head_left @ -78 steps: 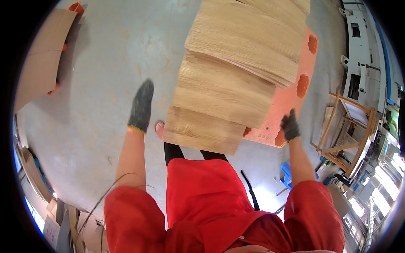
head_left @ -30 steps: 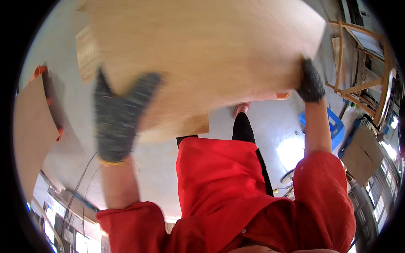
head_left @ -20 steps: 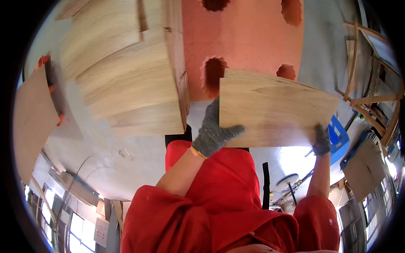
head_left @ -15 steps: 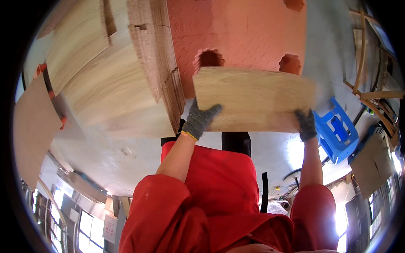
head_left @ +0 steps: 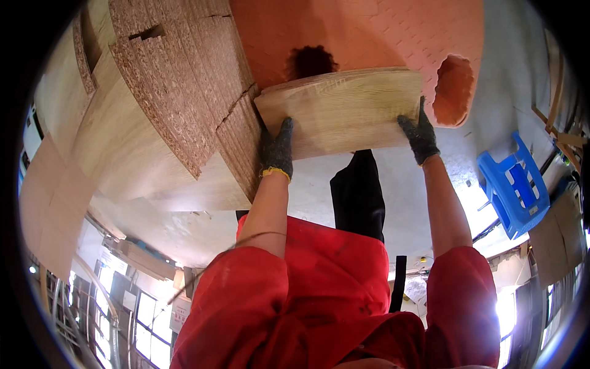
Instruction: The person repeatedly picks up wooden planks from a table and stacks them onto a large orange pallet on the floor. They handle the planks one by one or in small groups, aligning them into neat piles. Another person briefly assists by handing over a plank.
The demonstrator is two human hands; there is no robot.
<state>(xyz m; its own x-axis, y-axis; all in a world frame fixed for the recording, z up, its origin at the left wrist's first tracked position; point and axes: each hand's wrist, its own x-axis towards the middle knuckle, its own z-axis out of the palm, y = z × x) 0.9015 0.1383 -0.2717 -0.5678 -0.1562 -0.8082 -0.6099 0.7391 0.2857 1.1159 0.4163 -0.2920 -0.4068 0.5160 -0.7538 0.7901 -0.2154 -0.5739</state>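
Observation:
A light wood-grain board point(head_left: 350, 114) spans the space between my two gloved hands, over the near part of an orange plastic pallet point(head_left: 375, 37). My left hand point(head_left: 278, 149) grips the board's left end, thumb on its face and fingers hidden beyond the edge. At the opposite end my right hand point(head_left: 421, 135) grips it the same way. The board's far long edge looks thick and layered; I cannot tell whether it is one board or several together. Close by my left hand rises a stack of particle boards point(head_left: 184, 67) with rough brown edges.
Right of the pallet a blue plastic stool point(head_left: 516, 184) lies on the grey floor point(head_left: 510, 80). Dark round openings point(head_left: 313, 61) pierce the pallet. A cardboard sheet point(head_left: 52, 203) stands at far left, and another brown panel point(head_left: 556, 237) is at far right.
Both hands have carried the board away from me and leftward, toward the stack's side. It now lies against or very near the stack. My view has shifted, so the stack appears larger.

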